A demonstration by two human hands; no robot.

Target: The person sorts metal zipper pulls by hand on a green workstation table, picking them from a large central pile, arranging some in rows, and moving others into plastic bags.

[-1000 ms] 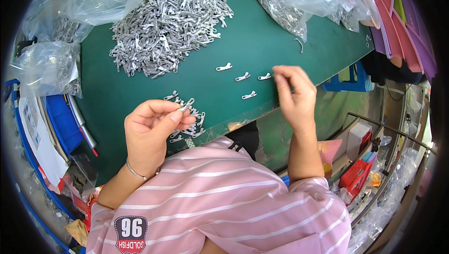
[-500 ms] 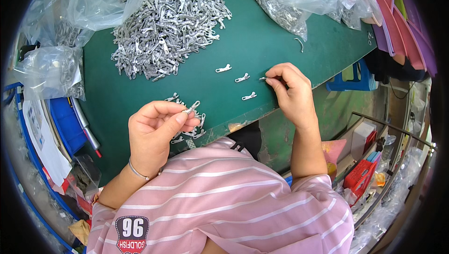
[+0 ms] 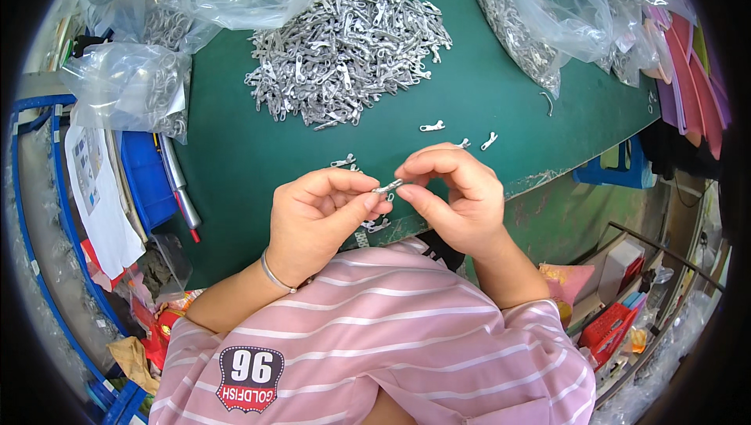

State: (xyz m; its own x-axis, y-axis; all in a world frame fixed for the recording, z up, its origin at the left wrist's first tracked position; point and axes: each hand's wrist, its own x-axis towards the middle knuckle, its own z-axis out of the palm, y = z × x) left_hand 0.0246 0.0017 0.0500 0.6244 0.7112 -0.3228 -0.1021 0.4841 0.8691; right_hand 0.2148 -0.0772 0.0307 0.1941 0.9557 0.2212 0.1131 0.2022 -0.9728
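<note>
My left hand (image 3: 313, 210) and my right hand (image 3: 463, 202) meet over the table's near edge, thumbs and forefingers closed. Between them is a small silver metal piece (image 3: 388, 186), pinched at its left end by the left hand; right fingertips touch its other end. Beneath and behind my left fingers lie several similar pieces (image 3: 378, 225), partly hidden. Just beyond my right hand, loose pieces (image 3: 432, 125) rest apart on the green tabletop (image 3: 235, 182); one is half covered by the hand. Farther back rises a large heap of the same slotted, fork-ended pieces (image 3: 344, 50).
Clear plastic bags of metal parts stand at the back left (image 3: 129, 89) and back right (image 3: 516, 30). A blue bin (image 3: 149, 182) and papers (image 3: 98, 190) flank the table's left side. To the right are a blue stool (image 3: 618, 165) and a red basket (image 3: 606, 333).
My right hand has let go of a metal piece, which now lies on the table, and has moved left to the piece in my left hand. The whole view has shifted.
</note>
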